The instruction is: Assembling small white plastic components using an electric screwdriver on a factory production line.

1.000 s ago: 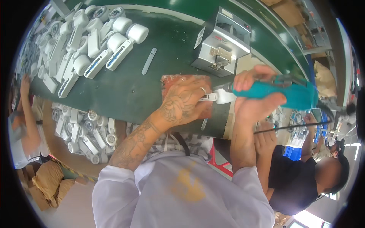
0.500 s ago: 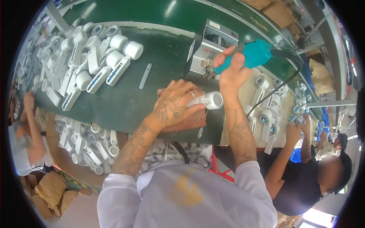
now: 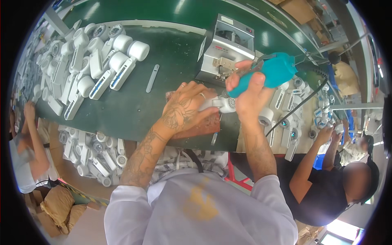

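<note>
My left hand (image 3: 185,107) is closed around a white handheld fan (image 3: 226,104), keeping it over a reddish-brown pad (image 3: 204,127) on the green bench. The fan's round grille end points right. My right hand (image 3: 254,96) grips a teal electric screwdriver (image 3: 274,72), tilted so its lower end comes down beside the fan's head. The screwdriver's tip is hard to make out there, so I cannot tell whether it touches the fan. Just behind both hands stands a silver and black screw feeder (image 3: 226,51).
Many white fans (image 3: 96,61) are heaped on the left, and more fill a cardboard box (image 3: 65,163) below. A flat grey strip (image 3: 152,78) lies on the bench. A black cable (image 3: 302,102) arcs over fans at right. Co-workers sit at both sides.
The screwdriver's lower end has come away from the screw feeder, nearer to me, and down to the fan's head. My left hand still holds the fan. The view has shifted slightly.
</note>
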Tool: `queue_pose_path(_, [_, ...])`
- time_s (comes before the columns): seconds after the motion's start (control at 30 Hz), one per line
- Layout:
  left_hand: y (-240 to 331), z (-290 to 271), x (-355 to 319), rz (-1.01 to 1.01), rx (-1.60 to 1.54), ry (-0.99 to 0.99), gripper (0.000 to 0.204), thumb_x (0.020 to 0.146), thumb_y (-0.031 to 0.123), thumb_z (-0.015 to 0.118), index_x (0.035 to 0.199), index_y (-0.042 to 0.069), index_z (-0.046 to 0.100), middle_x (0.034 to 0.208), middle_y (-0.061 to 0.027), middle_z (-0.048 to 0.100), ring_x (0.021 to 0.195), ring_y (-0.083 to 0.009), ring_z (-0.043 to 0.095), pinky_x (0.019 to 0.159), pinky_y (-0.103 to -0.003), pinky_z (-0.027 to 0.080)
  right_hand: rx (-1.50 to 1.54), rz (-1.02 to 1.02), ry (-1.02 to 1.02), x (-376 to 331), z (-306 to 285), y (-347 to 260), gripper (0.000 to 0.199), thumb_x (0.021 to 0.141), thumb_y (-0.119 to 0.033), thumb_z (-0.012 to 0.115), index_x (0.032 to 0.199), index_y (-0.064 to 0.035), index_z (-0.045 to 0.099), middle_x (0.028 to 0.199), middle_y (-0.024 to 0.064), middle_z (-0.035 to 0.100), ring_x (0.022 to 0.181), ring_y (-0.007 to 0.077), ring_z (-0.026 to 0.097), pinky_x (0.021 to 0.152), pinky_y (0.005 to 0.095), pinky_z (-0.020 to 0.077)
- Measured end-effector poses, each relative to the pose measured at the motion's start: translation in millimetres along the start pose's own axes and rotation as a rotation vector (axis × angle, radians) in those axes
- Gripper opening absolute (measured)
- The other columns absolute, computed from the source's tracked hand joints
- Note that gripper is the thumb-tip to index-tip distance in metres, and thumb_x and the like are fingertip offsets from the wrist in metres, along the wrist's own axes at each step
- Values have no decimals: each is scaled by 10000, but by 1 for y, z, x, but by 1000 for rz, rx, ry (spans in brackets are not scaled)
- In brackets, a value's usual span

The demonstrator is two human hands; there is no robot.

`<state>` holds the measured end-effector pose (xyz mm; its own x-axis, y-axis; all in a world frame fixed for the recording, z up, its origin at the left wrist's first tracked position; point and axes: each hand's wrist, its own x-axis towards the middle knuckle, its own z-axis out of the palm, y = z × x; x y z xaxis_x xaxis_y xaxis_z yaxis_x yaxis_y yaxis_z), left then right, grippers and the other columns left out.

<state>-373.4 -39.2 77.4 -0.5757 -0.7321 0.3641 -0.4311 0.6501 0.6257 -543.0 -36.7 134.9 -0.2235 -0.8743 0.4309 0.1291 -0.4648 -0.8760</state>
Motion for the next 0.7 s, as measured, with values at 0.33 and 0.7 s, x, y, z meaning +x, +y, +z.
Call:
queue_pose_path(0.33, [-2, 2, -1, 33, 18, 15, 408, 866, 371, 704, 1139, 68, 690, 1054, -79, 634, 1006, -279, 576, 928, -428, 440, -16, 65, -29, -7, -4, 16, 488, 971, -449, 626, 992, 31, 541, 743, 90, 573, 610, 179, 568, 561, 323, 488])
queue_pose_path(0.7, [3, -1, 1, 25, 68, 32, 400, 882, 368, 686, 1146, 69, 657, 1008, -94, 611, 994, -293, 575, 910, -434, 438, -58, 83, -43, -5, -2, 17, 554, 968, -536, 595, 962, 13, 515, 706, 78, 534, 600, 186, 541, 562, 341, 479])
